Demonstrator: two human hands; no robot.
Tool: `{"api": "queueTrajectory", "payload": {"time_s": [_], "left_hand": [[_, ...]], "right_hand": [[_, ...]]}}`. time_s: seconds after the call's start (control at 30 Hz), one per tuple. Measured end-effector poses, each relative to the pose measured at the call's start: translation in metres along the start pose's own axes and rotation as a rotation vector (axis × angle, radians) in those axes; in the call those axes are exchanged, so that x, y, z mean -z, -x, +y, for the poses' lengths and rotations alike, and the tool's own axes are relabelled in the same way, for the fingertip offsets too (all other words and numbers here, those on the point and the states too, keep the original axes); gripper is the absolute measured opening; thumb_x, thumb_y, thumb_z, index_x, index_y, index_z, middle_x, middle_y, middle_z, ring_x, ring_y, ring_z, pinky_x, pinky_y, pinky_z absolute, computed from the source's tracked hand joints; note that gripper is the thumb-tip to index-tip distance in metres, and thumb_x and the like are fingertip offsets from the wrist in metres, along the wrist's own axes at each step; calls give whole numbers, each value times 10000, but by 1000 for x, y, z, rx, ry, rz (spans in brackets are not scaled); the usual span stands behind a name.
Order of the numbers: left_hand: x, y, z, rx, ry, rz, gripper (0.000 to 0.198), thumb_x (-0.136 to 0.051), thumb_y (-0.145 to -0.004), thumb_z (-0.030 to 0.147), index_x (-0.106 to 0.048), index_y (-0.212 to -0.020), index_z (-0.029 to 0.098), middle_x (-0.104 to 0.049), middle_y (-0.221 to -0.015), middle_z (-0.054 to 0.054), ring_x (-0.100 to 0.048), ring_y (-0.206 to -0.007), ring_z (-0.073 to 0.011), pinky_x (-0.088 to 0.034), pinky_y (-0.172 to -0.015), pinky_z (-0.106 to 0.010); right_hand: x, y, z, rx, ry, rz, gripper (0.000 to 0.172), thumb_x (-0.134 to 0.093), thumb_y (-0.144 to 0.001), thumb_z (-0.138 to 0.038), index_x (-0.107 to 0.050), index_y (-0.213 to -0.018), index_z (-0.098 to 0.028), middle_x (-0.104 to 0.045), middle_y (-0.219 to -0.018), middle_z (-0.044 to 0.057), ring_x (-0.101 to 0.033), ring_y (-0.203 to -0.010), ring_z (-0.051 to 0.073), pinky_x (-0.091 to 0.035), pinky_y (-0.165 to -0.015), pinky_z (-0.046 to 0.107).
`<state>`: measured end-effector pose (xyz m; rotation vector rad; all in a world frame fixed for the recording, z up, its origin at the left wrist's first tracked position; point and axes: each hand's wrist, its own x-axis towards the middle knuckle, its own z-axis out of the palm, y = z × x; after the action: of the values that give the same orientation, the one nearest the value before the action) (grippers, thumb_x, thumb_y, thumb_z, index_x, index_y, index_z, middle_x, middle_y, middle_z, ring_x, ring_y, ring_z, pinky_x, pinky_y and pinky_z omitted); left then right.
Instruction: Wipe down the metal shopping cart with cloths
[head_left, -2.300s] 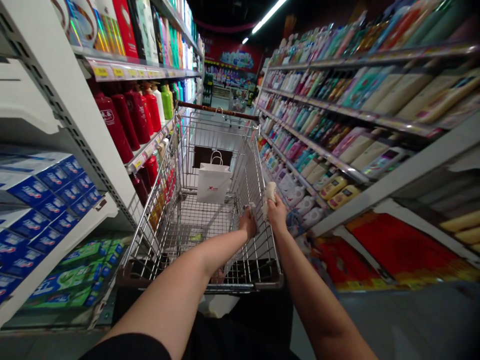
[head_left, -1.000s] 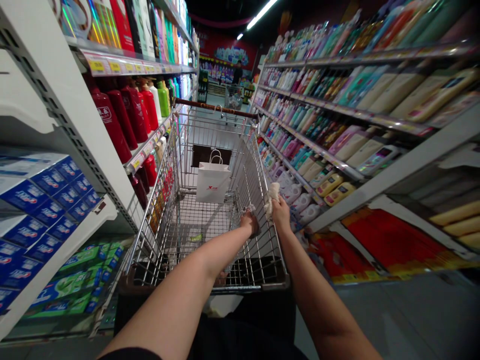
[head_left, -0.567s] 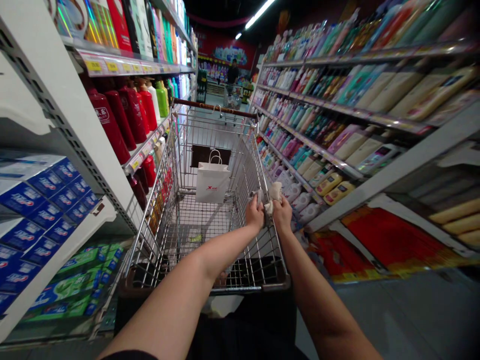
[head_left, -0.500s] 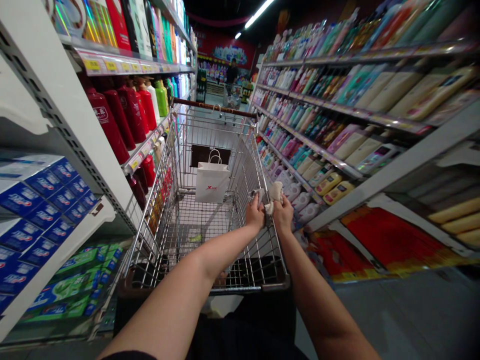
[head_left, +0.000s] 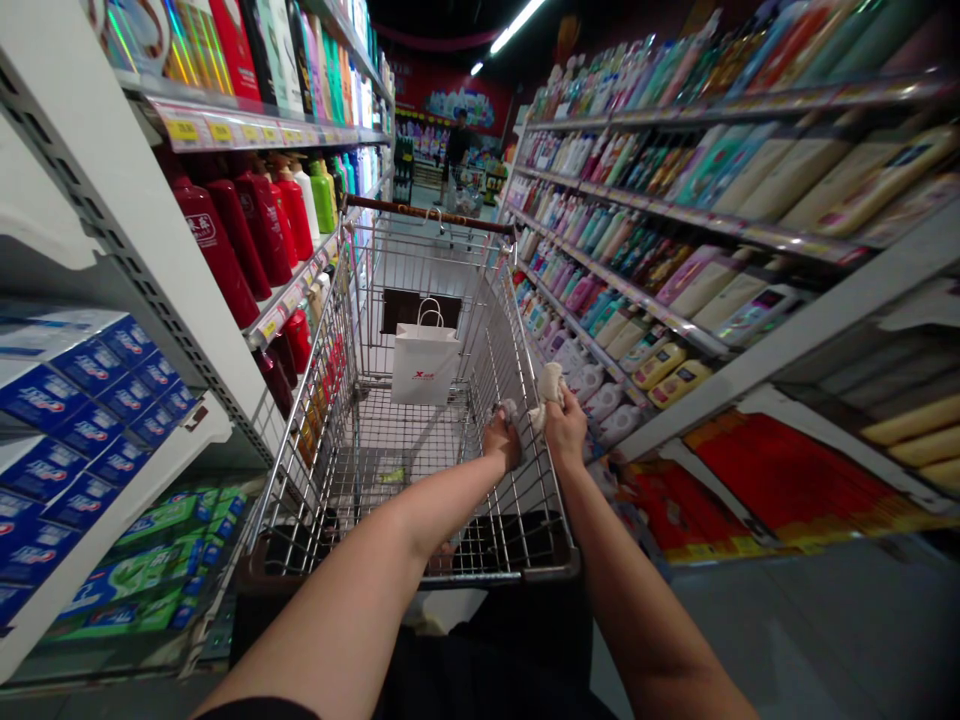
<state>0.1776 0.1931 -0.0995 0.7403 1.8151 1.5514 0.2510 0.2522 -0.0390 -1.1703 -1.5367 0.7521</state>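
Observation:
In front of me stands a wire shopping cart [head_left: 300, 440] with a brown handle bar [head_left: 427, 213] at its far end. Inside the basket, against the right side wall, is my left hand [head_left: 501, 440], closed on a greyish cloth [head_left: 511, 408]. Just outside that same wall, my right hand [head_left: 565, 430] grips a cream-coloured cloth [head_left: 551, 385] bunched above its fingers. The wire side runs between the two hands. A white paper bag [head_left: 424, 365] with twisted handles stands upright toward the cart's far end.
Shelves of bottles [head_left: 750, 290] line the right side close by. At left, red pump bottles [head_left: 214, 245] and blue boxes [head_left: 82, 400] fill other shelves. Down the aisle a person [head_left: 456, 150] stands near another cart [head_left: 466, 200].
My left hand has shifted slightly down and left from the top of the cart's side to the inside of the basket. My right hand stays nearly still. The far person has moved slightly left.

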Motion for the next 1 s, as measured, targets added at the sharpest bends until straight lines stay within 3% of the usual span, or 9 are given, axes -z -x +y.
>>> {"api": "queueTrajectory", "payload": {"time_s": [0.1, 0.27, 0.43, 0.73, 0.83, 1.0], "left_hand": [[1, 0, 4, 10, -22, 8, 533, -593, -937, 146, -646, -1467, 133, -717, -1395, -177, -658, -1335, -343, -469, -1191, -476], [-2, -2, 19, -160, 55, 48, 553, -580, -943, 185, -633, -1494, 199, -680, -1472, -130, -619, -1390, -292, -439, -1226, -426], [-4, 1, 25, -224, -9, 36, 627, -592, -921, 196, -579, -1548, 194, -613, -1536, -154, -560, -1440, -277, -389, -1259, -389], [-1, 8, 24, -161, -58, 30, 548, -623, -951, 289, -626, -1481, 149, -677, -1403, -193, -635, -1308, -313, -472, -1175, -423], [2, 9, 21, -144, -80, 8, 480, -595, -966, 261, -645, -1439, 195, -703, -1372, -146, -633, -1310, -293, -473, -1167, -421], [7, 12, 9, 35, -152, -27, 339, -582, -959, 204, -720, -1268, 229, -738, -1268, -135, -689, -1237, -300, -503, -1106, -440]], "right_hand": [[0, 1, -1, -4, 0, 3, 661, -524, -731, -400, -753, -1300, -154, -758, -1296, 138, -670, -1226, 329, -471, -1128, 470], [1, 1, 0, 11, -14, -8, 640, -523, -732, -390, -758, -1283, -164, -762, -1287, 129, -672, -1214, 319, -482, -1112, 453], [-2, 0, 5, -3, -58, -9, 646, -509, -736, -388, -742, -1293, -159, -760, -1285, 123, -679, -1187, 311, -482, -1098, 462], [-3, -1, 7, 2, -78, -2, 628, -524, -734, -401, -747, -1267, -156, -751, -1292, 135, -676, -1168, 304, -482, -1077, 443], [-3, -1, 9, 6, -80, -6, 620, -526, -737, -414, -751, -1260, -169, -768, -1240, 114, -677, -1126, 291, -492, -1050, 430], [-2, -3, 11, 12, -98, -43, 592, -541, -755, -435, -755, -1243, -179, -782, -1148, 88, -668, -1124, 292, -507, -1012, 420]]}}
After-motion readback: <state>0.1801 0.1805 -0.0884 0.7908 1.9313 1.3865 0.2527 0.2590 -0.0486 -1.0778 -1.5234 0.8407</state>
